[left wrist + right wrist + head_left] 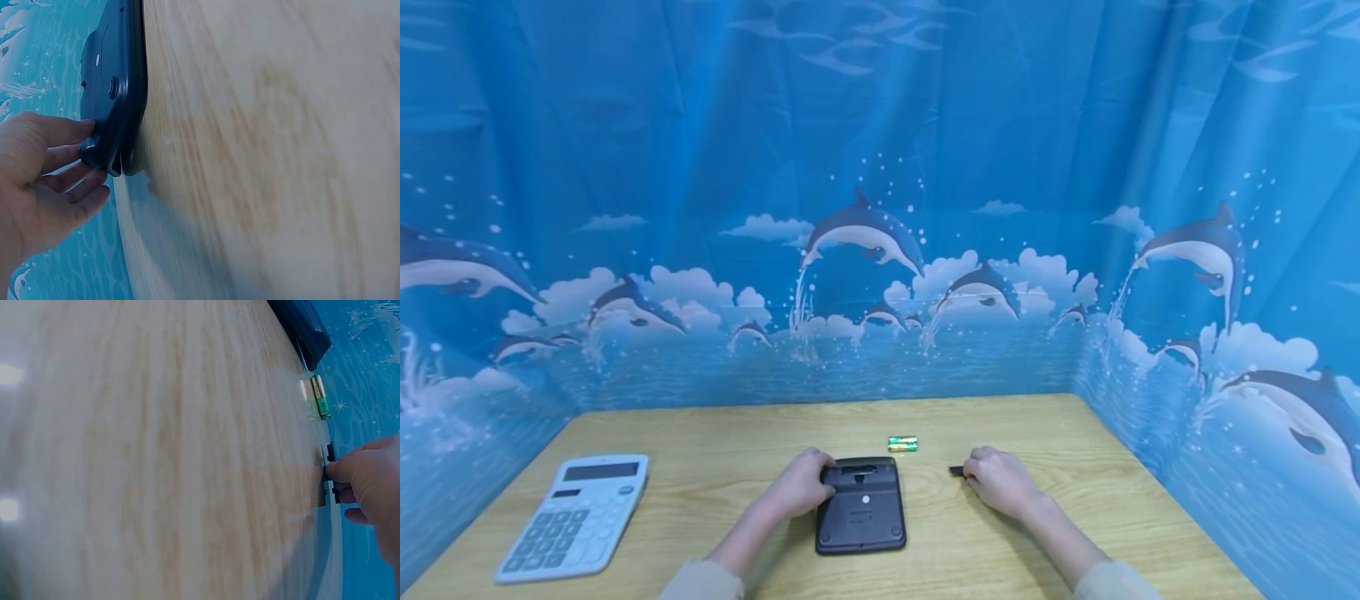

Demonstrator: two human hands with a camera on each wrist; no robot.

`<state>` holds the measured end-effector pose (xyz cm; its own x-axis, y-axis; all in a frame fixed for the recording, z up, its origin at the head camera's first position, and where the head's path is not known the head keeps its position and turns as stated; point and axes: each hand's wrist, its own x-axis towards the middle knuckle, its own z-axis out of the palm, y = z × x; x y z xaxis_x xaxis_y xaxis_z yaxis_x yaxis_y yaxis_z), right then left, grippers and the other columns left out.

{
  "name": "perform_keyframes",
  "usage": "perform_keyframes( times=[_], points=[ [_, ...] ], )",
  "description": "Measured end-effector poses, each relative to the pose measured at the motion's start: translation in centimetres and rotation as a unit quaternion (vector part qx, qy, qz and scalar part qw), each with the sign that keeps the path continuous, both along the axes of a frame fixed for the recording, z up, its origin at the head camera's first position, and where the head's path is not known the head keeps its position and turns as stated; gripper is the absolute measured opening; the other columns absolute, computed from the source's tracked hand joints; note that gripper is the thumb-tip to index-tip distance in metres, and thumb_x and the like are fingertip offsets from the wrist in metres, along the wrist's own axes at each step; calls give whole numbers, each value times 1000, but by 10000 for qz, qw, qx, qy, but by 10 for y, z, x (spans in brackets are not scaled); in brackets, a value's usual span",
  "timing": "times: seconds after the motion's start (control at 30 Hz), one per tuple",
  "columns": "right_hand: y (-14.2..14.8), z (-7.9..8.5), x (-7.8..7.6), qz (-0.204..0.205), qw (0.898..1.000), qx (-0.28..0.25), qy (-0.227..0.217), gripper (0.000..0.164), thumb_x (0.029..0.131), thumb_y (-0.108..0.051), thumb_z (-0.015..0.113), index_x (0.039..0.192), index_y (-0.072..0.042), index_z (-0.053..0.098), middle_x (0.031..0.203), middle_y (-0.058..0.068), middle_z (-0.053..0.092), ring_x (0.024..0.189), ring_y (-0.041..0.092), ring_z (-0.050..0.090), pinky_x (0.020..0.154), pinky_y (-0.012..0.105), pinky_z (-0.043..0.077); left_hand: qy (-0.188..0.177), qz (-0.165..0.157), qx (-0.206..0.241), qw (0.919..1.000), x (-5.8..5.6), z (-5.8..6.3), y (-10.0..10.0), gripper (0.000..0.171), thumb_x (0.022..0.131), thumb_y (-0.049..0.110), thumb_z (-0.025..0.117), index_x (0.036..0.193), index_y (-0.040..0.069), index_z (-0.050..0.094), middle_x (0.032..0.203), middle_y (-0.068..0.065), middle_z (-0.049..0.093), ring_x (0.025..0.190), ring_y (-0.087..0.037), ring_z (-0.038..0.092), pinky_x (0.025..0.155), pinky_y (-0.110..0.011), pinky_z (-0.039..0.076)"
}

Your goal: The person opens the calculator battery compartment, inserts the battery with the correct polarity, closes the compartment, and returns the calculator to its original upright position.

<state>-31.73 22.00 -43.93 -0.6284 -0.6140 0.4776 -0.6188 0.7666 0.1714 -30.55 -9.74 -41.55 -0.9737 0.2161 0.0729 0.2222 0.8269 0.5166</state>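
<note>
A dark calculator point(862, 523) lies face down on the table, its battery compartment point(859, 475) uncovered near the far edge. My left hand point(801, 485) grips its far left corner; in the left wrist view the thumb point(80, 128) presses on the back and the fingers lie at the edge. To the right, my right hand point(1000, 482) pinches a small black battery cover point(957, 472) at the table surface. The right wrist view shows the same cover point(330, 452) upright between thumb and fingers. Two green batteries point(902, 444) lie side by side beyond the calculator.
A white calculator point(576, 517) lies face up at the left of the wooden table point(722, 450). Behind the table and along both sides hangs a blue curtain point(880, 350) printed with dolphins.
</note>
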Motion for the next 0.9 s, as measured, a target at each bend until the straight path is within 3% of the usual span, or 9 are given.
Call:
perform_keyframes(
  times=[0.53, 0.9],
  points=[
    [-2, 4, -1, -122, 9996, -128, -240, 17, 76, -20, 74, 67, -16, 60, 66, -9, 48, 59, 7, 45, 47, 21, 41, 50, 71, -39, 10000, 2, 1, 1, 31, 75, 1, 70, 105, -4, 63, 102, -14, 57, 98, -29, 56, 88, -44, 47],
    [-25, 17, -6, -358, 9980, -332, -393, 6, 77, -14, 72, 79, -12, 67, 75, -3, 58, 69, 14, 58, 54, 26, 48, 79, 59, 1, 10000, 5, 3, 1, 32, 75, -1, 68, 106, -5, 63, 105, -18, 57, 101, -32, 55, 89, -45, 46]
  ],
)
